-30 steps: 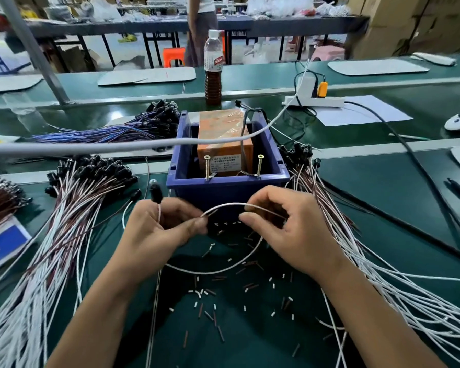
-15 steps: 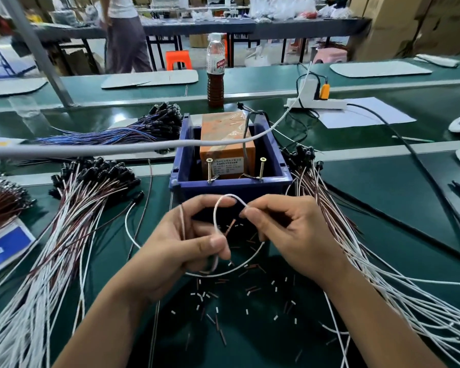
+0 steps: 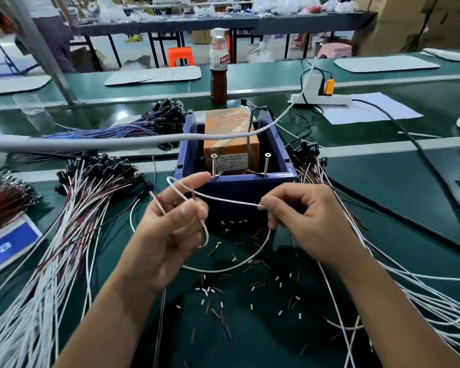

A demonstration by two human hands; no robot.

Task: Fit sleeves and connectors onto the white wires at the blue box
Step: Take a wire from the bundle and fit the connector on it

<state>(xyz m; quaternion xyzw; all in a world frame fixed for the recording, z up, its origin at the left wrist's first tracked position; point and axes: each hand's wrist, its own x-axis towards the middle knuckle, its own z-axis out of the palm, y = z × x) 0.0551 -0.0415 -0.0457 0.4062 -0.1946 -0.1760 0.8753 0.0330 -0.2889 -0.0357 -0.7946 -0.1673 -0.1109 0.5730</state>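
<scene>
A blue box (image 3: 237, 185) stands on the green bench with an orange block (image 3: 230, 136) inside and two upright screws (image 3: 213, 166) at its front wall. In front of it, my left hand (image 3: 168, 232) pinches a thin white wire (image 3: 223, 199), which loops over its fingers. My right hand (image 3: 308, 221) pinches the same wire further along. The wire curves down below both hands. Several short white and brown sleeves (image 3: 239, 285) lie scattered on the bench beneath my hands.
A bundle of white and brown wires with black connectors (image 3: 91, 179) lies to the left, and another bundle (image 3: 319, 166) to the right. Blue wires (image 3: 133, 128) lie behind. A thick grey cable (image 3: 117, 140) crosses over the box. A bottle (image 3: 218, 67) and power strip (image 3: 320, 98) stand behind.
Both hands rose a little and drew apart. The wire's loop now hangs over my left fingers, and a straight stretch runs from there to my right fingertips.
</scene>
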